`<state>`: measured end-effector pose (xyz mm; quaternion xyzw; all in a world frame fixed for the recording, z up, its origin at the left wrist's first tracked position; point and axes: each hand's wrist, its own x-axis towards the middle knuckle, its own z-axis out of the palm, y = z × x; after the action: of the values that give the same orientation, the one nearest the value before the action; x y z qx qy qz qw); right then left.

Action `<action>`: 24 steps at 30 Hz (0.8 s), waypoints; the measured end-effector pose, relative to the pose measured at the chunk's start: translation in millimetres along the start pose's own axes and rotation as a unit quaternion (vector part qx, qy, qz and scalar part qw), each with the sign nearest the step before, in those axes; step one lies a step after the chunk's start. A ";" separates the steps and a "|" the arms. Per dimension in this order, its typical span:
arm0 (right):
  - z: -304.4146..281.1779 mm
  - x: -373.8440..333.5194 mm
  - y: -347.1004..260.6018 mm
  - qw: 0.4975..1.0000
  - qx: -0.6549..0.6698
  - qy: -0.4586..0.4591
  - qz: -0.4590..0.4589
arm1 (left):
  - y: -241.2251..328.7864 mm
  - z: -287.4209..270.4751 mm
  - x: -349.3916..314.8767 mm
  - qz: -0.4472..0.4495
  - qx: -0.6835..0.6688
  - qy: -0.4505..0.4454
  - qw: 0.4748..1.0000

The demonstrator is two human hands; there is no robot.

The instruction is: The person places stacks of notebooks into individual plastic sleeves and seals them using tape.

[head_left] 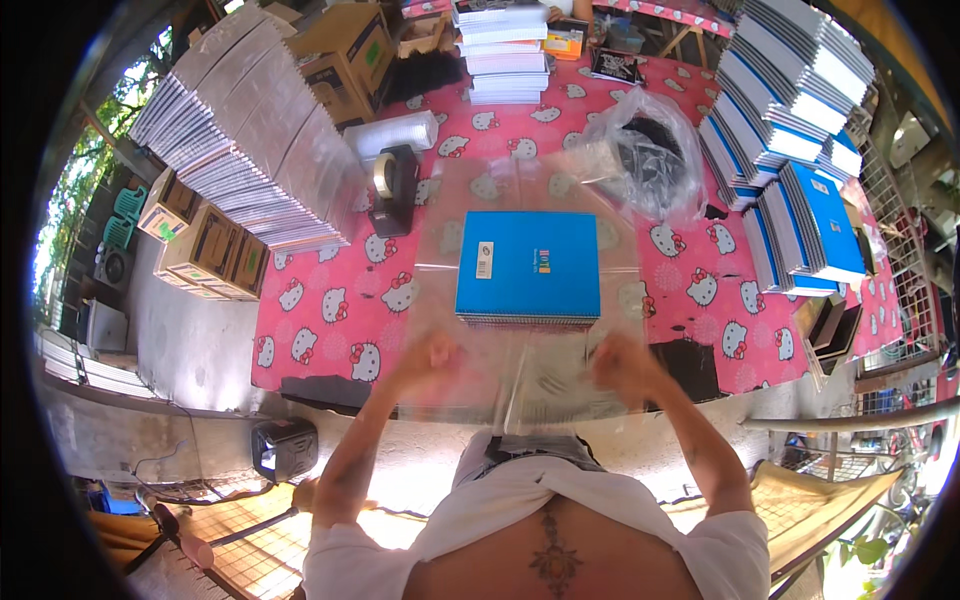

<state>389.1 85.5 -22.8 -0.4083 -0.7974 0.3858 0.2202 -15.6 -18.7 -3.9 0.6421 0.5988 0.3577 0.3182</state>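
Observation:
A stack of blue-covered spiral notebooks [527, 262] lies in front of me on a clear plastic sheet [440, 270]. The sheet spreads out around the stack and comes toward me over the table's near edge. My left hand [432, 357], smeared by motion, is closed on the near part of the sheet, left of the stack's front edge. On the other side my right hand [622, 362] is also closed on the sheet, slightly blurred. Both hands are apart from the notebooks. The spiral bindings face me, with a white label on the top cover.
A tape dispenser [396, 190] stands left of the stack, by a rolled clear wrap [392, 135]. Tall wrapped notebook piles [260, 130] rise at left. More notebooks [785, 100] stand at right, near a clear plastic bag [645, 155]. Another person's hand [556, 12] shows at the far side.

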 end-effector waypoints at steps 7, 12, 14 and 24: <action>24.7 -53.1 2.1 0.986 -0.044 -0.143 -0.074 | -20.9 5.4 -58.1 0.081 0.128 -0.100 0.983; 22.2 -56.4 -42.1 0.984 -0.128 -0.078 -0.096 | 11.5 1.7 -64.6 0.091 0.162 -0.109 0.976; 20.5 -59.9 -45.0 0.980 -0.160 -0.081 -0.087 | 1.8 3.1 -79.2 0.136 0.253 -0.087 0.954; -3.1 -60.6 -60.3 0.975 -0.173 -0.090 -0.106 | 15.0 2.6 -92.2 0.134 0.306 -0.066 0.940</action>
<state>396.6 14.8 24.9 -0.3170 -0.9073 0.2520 0.1130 -7.8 -111.7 0.0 0.8049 0.5656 0.1530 0.0943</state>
